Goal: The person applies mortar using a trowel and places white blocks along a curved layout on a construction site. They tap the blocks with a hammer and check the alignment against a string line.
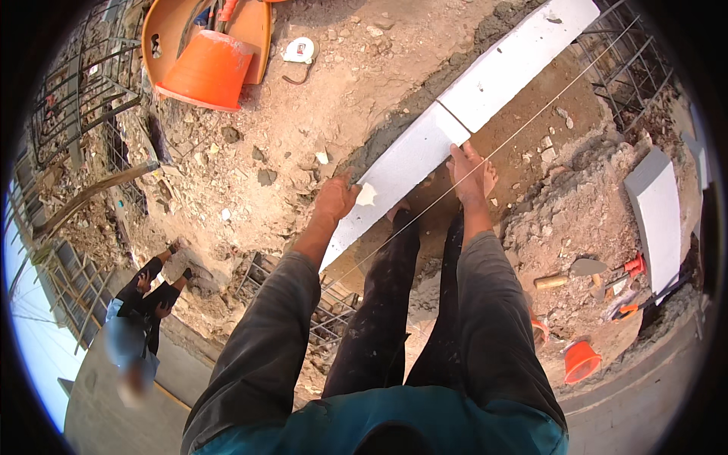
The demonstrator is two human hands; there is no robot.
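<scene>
A white block (409, 161), likely lightweight concrete, lies slantwise in front of me on a strip of grey mortar (394, 138). A second white block (523, 64) continues the row toward the upper right, with a narrow dark joint between them. My left hand (336, 199) grips the far edge of the nearer block, its fingers bent against the side. On the near edge, close to the joint, my right hand (472, 173) holds the same block; some fingertips are hidden beneath it. A taut string (542, 114) runs along the row and passes over my right hand.
An orange bucket (208, 72) tips inside an orange basin (262, 38), near a white tape measure (300, 51). Rebar cages (83, 91) stand left. At right lie a loose block (658, 216), a trowel (588, 266) and a small orange bucket (582, 362). Another person (140, 318) is lower left.
</scene>
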